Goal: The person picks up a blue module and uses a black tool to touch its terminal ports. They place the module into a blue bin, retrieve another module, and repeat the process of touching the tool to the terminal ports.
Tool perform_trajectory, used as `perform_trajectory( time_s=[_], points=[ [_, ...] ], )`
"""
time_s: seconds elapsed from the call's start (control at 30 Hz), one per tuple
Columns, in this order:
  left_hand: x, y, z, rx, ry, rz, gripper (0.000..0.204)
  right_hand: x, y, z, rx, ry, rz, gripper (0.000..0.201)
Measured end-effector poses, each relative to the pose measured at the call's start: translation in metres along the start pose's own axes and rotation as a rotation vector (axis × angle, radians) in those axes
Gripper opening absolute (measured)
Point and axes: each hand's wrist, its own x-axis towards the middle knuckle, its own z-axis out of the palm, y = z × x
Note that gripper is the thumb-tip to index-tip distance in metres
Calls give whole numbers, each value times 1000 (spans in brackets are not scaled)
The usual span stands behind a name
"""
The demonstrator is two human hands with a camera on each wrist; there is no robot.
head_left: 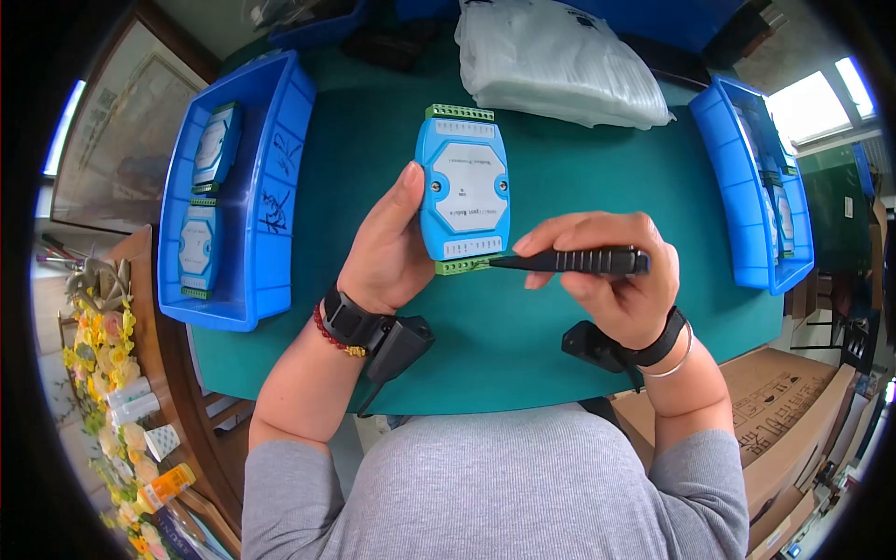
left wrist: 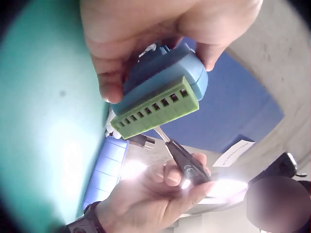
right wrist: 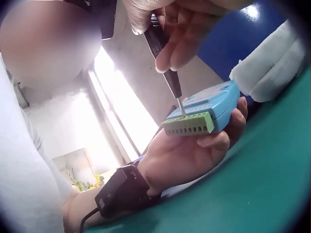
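Observation:
My left hand (head_left: pixel 392 245) grips a blue module (head_left: pixel 467 187) with a pale label, holding it up above the green mat. Green terminal blocks (head_left: pixel 462 267) run along its two short ends. In the left wrist view the near terminal block (left wrist: pixel 158 108) shows a row of square openings. My right hand (head_left: pixel 621 266) pinches a black screwdriver (head_left: pixel 569 262) by its ribbed handle. The metal shaft (right wrist: pixel 181 108) reaches down to the top of the near terminal block in the right wrist view, its tip at one of the small holes there.
At the left stands a blue bin (head_left: pixel 266 187) with more such modules; another blue bin (head_left: pixel 723 177) with modules is at the right. White foam bags (head_left: pixel 560 65) lie at the back of the green mat (head_left: pixel 364 121). A cardboard box (head_left: pixel 775 392) sits at lower right.

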Motion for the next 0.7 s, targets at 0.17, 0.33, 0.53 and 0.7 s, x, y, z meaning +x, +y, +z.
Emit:
perform_trajectory(
  time_s=[0.17,0.33,0.53,0.7],
  points=[
    [1,0,-1,-50,17,-16,71,-2,-2,0,55,47,-12,26],
    [1,1,-4,-57,-7,-39,73,1,4,-4,138,-19,-133,28],
    [0,1,-4,-49,-19,-54,73,5,5,-5,-4,-147,-217,28],
    [1,1,-2,-37,-14,-27,71,1,4,1,-5,-54,-136,30]
  ],
)
